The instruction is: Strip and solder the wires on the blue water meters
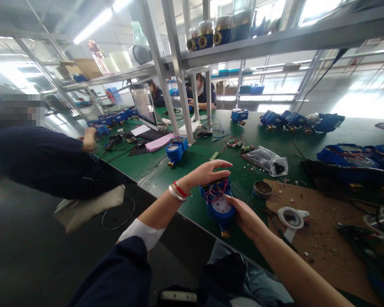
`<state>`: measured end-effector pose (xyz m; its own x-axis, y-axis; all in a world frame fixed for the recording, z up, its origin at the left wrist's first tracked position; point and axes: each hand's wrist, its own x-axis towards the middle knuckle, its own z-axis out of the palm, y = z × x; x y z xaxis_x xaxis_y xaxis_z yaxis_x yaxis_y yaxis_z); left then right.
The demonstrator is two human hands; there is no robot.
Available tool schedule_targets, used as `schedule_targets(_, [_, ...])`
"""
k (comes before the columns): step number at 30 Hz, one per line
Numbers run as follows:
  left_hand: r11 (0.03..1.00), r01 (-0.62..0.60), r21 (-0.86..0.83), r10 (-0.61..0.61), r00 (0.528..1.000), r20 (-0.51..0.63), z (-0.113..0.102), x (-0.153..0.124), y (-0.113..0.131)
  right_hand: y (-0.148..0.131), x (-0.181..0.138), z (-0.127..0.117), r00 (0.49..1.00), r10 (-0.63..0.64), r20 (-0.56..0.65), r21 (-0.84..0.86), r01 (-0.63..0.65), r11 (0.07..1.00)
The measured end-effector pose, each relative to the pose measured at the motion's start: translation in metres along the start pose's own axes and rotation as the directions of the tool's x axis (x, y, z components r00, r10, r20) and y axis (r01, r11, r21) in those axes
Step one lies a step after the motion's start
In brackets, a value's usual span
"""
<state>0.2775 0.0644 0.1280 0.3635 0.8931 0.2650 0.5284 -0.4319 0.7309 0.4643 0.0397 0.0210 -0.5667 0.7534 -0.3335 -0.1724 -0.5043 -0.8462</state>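
A blue water meter (222, 207) with a round white dial, red wires in its open housing and a brass fitting sits at the front edge of the green table. Over its wired far end my left hand (210, 172) reaches with fingers stretched out; whether it touches the meter I cannot tell. My right hand (248, 216) grips the meter's right side, thumb by the dial, the other fingers mostly hidden. Just beyond the left hand lies a small green circuit board (214, 156). Another blue meter (176, 150) stands to the left.
To the right are a round tin (263, 189), a tape roll (290, 218) on cardboard (320, 238) and a plastic bag (269, 161). Several blue meters (288, 120) line the back. A metal shelf post (183, 85) rises ahead. A co-worker (41, 157) sits at left.
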Motion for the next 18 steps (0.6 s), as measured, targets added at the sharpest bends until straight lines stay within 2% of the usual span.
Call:
schedule_targets(2, [0.998,0.053,-0.026,-0.058,0.974,-0.220,-0.003,-0.015,-0.010,-0.002,0.001,0.001,0.998,0.062,-0.002,0.052,-0.062,0.997])
schedule_targets(3, [0.995,0.090,-0.032,-0.095,0.938,-0.333,-0.004,-0.026,-0.018,-0.003,0.003,0.003,0.996,0.086,-0.013,0.074,-0.085,0.994])
schedule_targets(5, [0.984,0.177,-0.030,-0.167,0.837,-0.521,-0.007,-0.051,-0.039,-0.004,0.012,0.008,0.994,0.101,-0.051,0.107,-0.095,0.990])
schedule_targets(6, [0.976,0.215,-0.025,-0.190,0.797,-0.574,-0.007,-0.066,-0.051,-0.005,0.020,0.011,0.993,0.091,-0.073,0.121,-0.082,0.989])
schedule_targets(8, [0.944,0.330,-0.003,-0.242,0.687,-0.686,-0.006,-0.097,-0.076,-0.006,0.042,0.021,0.992,0.055,-0.115,0.144,-0.039,0.989])
schedule_targets(11, [0.894,0.448,0.025,-0.271,0.582,-0.767,0.002,-0.136,-0.109,-0.012,0.090,0.043,0.990,0.001,-0.142,0.170,0.023,0.985])
schedule_targets(13, [0.865,0.500,0.051,-0.274,0.554,-0.786,0.010,-0.153,-0.124,-0.019,0.127,0.061,0.987,-0.041,-0.156,0.187,0.070,0.980])
schedule_targets(18, [0.830,0.545,0.118,-0.253,0.555,-0.792,0.026,-0.164,-0.140,-0.041,0.208,0.101,0.969,-0.132,-0.207,0.176,0.170,0.970])
